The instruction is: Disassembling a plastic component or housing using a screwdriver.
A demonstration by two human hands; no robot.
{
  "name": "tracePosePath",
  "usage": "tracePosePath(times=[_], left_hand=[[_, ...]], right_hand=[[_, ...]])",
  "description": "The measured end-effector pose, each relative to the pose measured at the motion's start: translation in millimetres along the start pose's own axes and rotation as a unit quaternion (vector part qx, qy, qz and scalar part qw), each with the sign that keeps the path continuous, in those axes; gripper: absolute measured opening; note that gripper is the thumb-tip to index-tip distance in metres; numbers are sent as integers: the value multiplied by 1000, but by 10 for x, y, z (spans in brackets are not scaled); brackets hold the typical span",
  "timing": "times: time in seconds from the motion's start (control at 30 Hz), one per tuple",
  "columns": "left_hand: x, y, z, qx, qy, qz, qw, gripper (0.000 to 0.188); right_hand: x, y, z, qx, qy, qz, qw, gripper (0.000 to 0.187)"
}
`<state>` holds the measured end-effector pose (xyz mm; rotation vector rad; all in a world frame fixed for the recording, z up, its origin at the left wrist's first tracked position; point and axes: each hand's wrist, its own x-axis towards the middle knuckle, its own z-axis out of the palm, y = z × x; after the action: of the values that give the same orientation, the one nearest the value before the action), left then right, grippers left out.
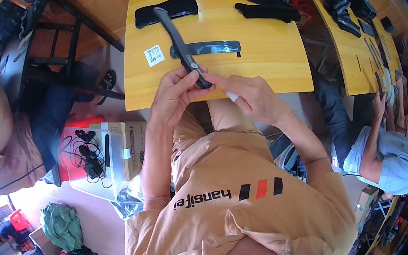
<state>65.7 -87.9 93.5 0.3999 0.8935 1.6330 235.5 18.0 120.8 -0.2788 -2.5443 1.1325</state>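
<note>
A long, narrow black strip (174, 36) with a light printed mark is held up at the near edge of the table by my left hand (173, 94). The fingers and thumb of that hand pinch its lower end. My right hand (257, 99) meets the same end with its fingertips, and a small white piece (232, 96) shows between its curled fingers. Beyond my hands, a similar dark, glossy strip (211, 48) lies flat across the wooden table (267, 62). Left of that strip is a white printed label sheet (154, 55).
A folded black bundle (183, 7) lies at the table's far left, and several curved black pieces (268, 8) at far right. On the floor to the left stands a clear bin (101, 167) with black cables beside a cardboard box (135, 141). People sit at tables on both sides.
</note>
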Motion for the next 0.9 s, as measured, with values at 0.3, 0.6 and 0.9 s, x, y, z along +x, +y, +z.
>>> tracePosePath(times=[0.3, 0.6, 0.9], left_hand=[[13, 1, -90, -12, -85, -75, 993, 26], [0, -46, 60, 280, 62, -49, 957, 31], [-74, 61, 88, 379, 19, -79, 922, 25]], right_hand=[[-80, 139, 40, 444, -91, 128, 882, 48], [-125, 167, 227, 188, 79, 43, 978, 37], [-171, 142, 176, 390, -46, 171, 904, 35]])
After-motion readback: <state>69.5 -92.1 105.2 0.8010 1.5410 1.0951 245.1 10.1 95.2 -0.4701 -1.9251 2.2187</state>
